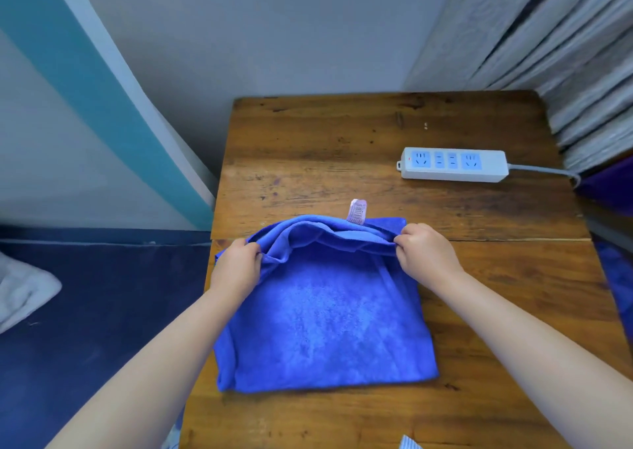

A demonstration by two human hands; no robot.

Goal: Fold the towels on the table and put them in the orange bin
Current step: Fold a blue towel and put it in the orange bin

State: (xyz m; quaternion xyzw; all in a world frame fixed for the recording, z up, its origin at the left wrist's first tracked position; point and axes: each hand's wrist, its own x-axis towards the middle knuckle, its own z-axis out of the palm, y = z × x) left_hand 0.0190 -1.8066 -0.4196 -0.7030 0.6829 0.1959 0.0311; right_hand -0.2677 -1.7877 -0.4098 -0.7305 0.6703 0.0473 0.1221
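Note:
A blue towel (325, 315) lies on the wooden table (342, 140), folded into a rough square. My left hand (236, 267) pinches its far left corner. My right hand (424, 253) pinches its far right corner. Between the two hands the far edge is lifted a little and sags in loose layers. A small pink label (357, 211) sticks out from the far edge. No orange bin is in view.
A white power strip (454, 164) with its grey cable lies at the table's back right. Grey curtains (565, 47) hang at the right. A dark blue surface (102, 311) with a white cloth (24, 291) lies left of the table. A striped scrap (409, 443) shows at the bottom edge.

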